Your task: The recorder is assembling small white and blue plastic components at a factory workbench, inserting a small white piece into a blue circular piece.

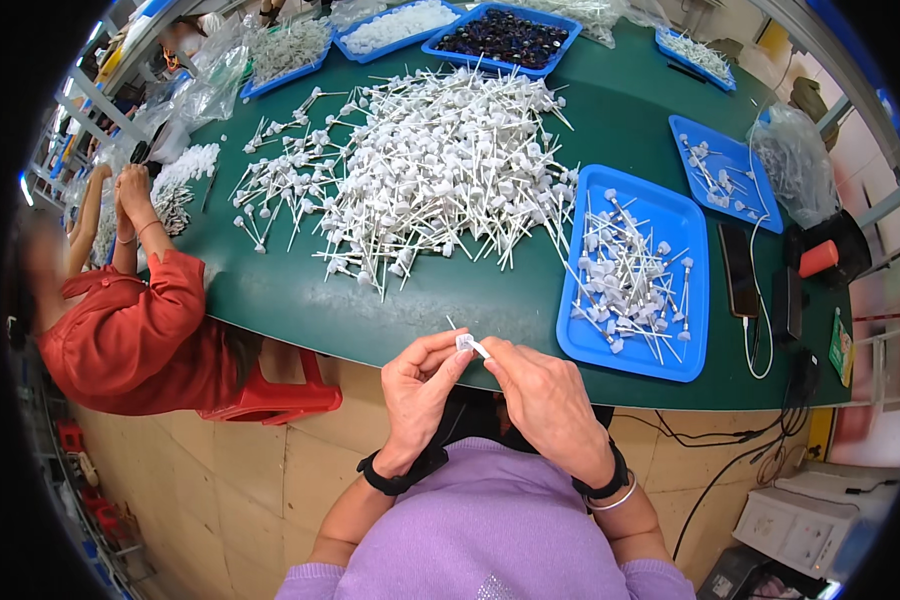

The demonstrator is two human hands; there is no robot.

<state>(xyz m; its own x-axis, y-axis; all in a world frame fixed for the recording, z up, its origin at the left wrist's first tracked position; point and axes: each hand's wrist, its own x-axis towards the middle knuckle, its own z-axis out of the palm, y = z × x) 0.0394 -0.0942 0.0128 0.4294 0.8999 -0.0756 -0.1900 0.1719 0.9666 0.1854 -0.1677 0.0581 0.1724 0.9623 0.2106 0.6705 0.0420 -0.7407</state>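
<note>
Both hands meet just below the near edge of the green table (530,300). I read my left hand (417,385) and right hand (545,395) as pinched together on one small white cap-and-stem part (467,343), fingertips clamped on it from either side. Step in hand, as I judge it: seating stem into cap. Just right of the hands sits the blue tray (690,240) of finished pieces; beyond them, the large white parts pile (430,170). Next move calls for a steady push along the stem.

Bright, even overhead light, soft shadows, sharp centre, fisheye-bent dark rim
</note>
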